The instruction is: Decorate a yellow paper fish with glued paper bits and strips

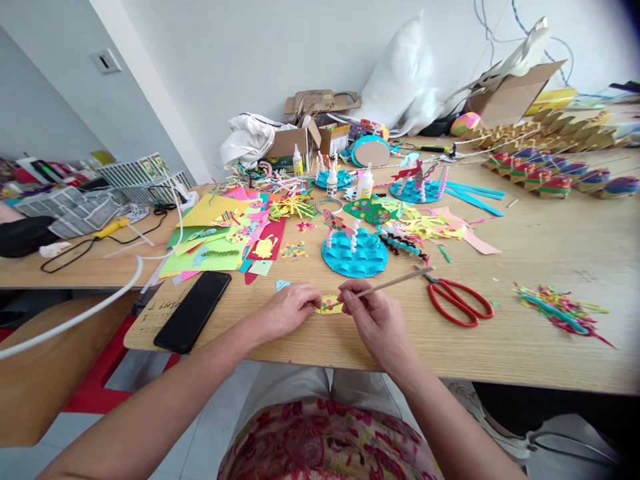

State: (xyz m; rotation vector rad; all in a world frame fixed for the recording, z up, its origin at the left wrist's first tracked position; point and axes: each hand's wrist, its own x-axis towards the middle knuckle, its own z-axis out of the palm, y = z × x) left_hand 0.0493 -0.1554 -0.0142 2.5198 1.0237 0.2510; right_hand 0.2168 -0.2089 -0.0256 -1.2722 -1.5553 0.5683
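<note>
Between my hands, near the table's front edge, lies a small yellow paper cutout (330, 304) with coloured dots. My left hand (295, 308) rests at its left end, fingers bent and pressed on it. In my right hand (373, 320) a thin wooden stick (397, 280) is pinched, its long end pointing up to the right and its lower end at the cutout. Just beyond stands a blue scalloped base (356, 257) with a dotted paper fish (337, 223) on twisted pink posts. Red-handled scissors (457, 301) lie to the right of my right hand.
A black phone (193, 312) lies at the left. Coloured paper sheets (200, 217) and paper dots (295, 250) spread behind it. Glue bottles (365, 183) stand farther back. Pipe cleaners and paper strips (565, 310) lie at the right, below painted carton pieces (555, 183).
</note>
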